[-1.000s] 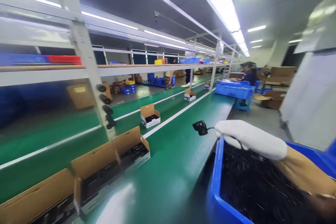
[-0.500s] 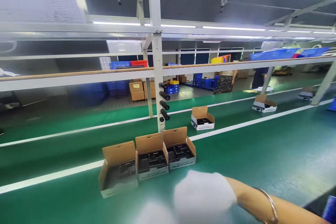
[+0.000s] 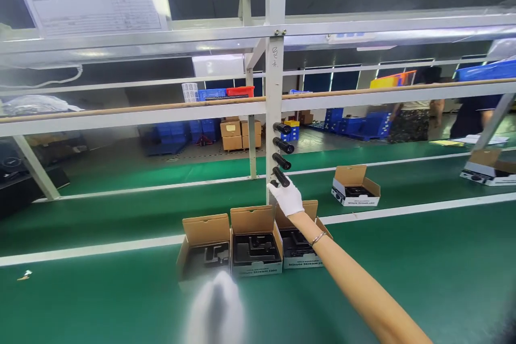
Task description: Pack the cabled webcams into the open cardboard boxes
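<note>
My right hand (image 3: 288,198), in a white glove, reaches forward over the boxes to the white upright post (image 3: 274,91). Its fingers are curled and touch the lowest of several black cylinders (image 3: 280,176) that stick out of the post. What the fingers enclose is hidden. A thin bracelet sits on that wrist. My left hand (image 3: 217,306), also in a white glove, is a blur low in the middle, just in front of the boxes. Three open cardboard boxes (image 3: 255,244) with black inserts stand side by side on the green belt (image 3: 121,301), under my right forearm.
Another open box (image 3: 355,185) lies on the belt's far lane to the right, and one more box (image 3: 486,167) sits at the right edge. A white frame with shelf rails (image 3: 133,115) crosses the view. People stand behind it at the far right.
The view has swung left from a blue bin of black parts to the belt. My right hand left the bin and reached out to the post's black cylinders.
</note>
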`<action>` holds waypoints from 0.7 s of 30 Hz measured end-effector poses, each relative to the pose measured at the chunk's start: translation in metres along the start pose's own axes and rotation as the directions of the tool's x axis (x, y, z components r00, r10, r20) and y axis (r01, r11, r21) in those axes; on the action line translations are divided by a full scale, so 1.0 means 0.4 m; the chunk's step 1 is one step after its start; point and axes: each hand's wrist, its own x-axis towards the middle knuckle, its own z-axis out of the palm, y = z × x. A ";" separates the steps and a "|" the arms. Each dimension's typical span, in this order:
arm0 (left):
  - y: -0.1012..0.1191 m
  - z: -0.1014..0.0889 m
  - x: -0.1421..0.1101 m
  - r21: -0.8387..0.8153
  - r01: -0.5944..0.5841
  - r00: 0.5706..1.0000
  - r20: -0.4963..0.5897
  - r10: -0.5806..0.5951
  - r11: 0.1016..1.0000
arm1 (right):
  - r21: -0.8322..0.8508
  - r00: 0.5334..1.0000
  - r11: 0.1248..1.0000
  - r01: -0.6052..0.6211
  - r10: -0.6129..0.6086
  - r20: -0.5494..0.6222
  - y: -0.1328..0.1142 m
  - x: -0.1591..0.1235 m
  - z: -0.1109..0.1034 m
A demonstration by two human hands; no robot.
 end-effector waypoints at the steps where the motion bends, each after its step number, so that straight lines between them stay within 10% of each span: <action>1: 0.000 -0.001 0.007 -0.021 0.013 1.000 -0.008 -0.013 1.000 | 0.011 1.000 1.000 0.005 -0.005 0.001 0.002 0.002 0.002; 9: -0.038 0.014 0.090 -0.128 0.074 0.996 -0.049 -0.081 0.989 | 0.019 0.940 0.998 0.057 -0.060 0.337 0.013 -0.071 -0.120; 13: -0.066 0.015 0.122 -0.165 0.136 0.988 -0.051 -0.147 0.977 | 0.094 0.761 0.952 0.291 -0.290 0.581 -0.051 -0.242 -0.210; 18: -0.109 0.044 0.119 -0.173 0.322 0.946 0.025 -0.322 0.931 | 0.382 0.409 0.699 0.604 -0.683 0.605 -0.183 -0.401 -0.311; 21: -0.117 0.084 0.095 -0.157 0.259 0.957 -0.094 -0.276 0.953 | 0.295 0.451 0.753 0.588 -0.609 0.653 -0.228 -0.431 -0.334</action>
